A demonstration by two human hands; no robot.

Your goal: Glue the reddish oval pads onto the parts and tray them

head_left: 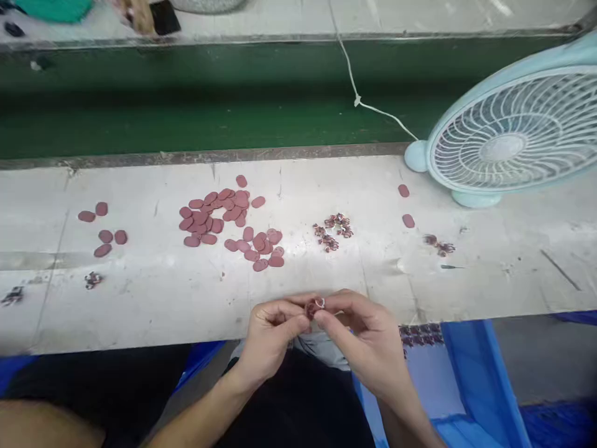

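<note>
My left hand (273, 336) and my right hand (364, 333) meet above the table's front edge. Between their fingertips is a small dark-red piece with a white rim (313, 307), pinched from both sides; its exact kind is too small to make out. Beyond my hands lie flat oval dark-pink discs (263, 246) in a loose cluster, with a larger pile of the same discs (200, 218) farther left. A little group of dark-red and white small pieces (333, 230) rests ahead of my right hand.
A light-blue fan (504, 146) stands at the back right, its white cord (347, 62) running upward. Below the right edge is a blue crate (485, 379) with rows of small dark-red pieces (422, 335). A thin rod (559, 269) lies right. Another person's arm (46, 426) shows lower left.
</note>
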